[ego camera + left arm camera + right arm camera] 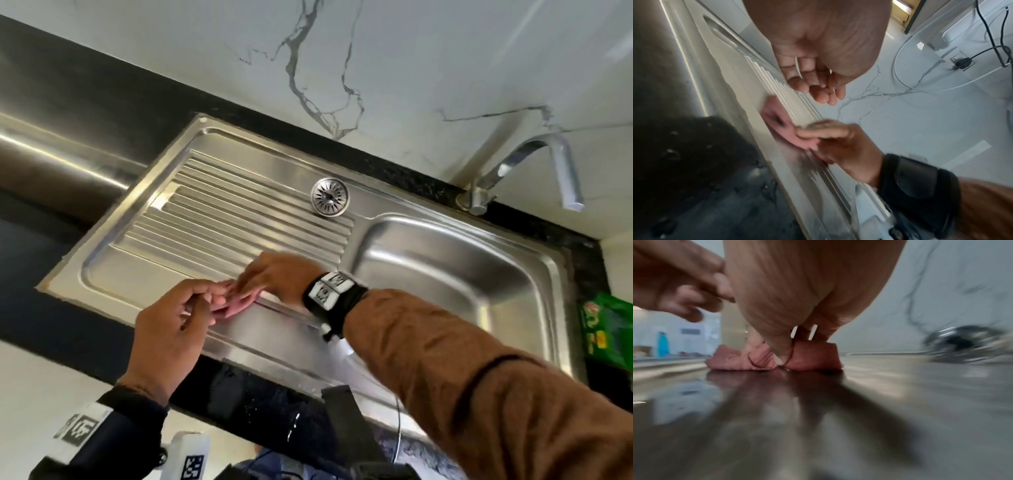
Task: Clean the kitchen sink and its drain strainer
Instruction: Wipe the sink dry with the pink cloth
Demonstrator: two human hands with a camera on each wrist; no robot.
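Observation:
The steel sink has a ribbed drainboard (239,212) on the left and a basin (445,274) on the right. The round drain strainer (329,196) sits out on the drainboard's far edge, and shows blurred in the right wrist view (966,344). My right hand (246,291) holds a bunched pink cloth (813,356) down on the drainboard's near part, thumb and fingers curled on it (818,139). My left hand (209,305) hovers just left of it, fingers loosely curled (818,91) and holding nothing.
A chrome faucet (534,164) rises behind the basin against the marble wall. A green packet (609,329) stands on the counter to the basin's right. The black countertop (102,102) surrounds the sink, with water drops on its front strip. A blue bottle (662,344) stands far off.

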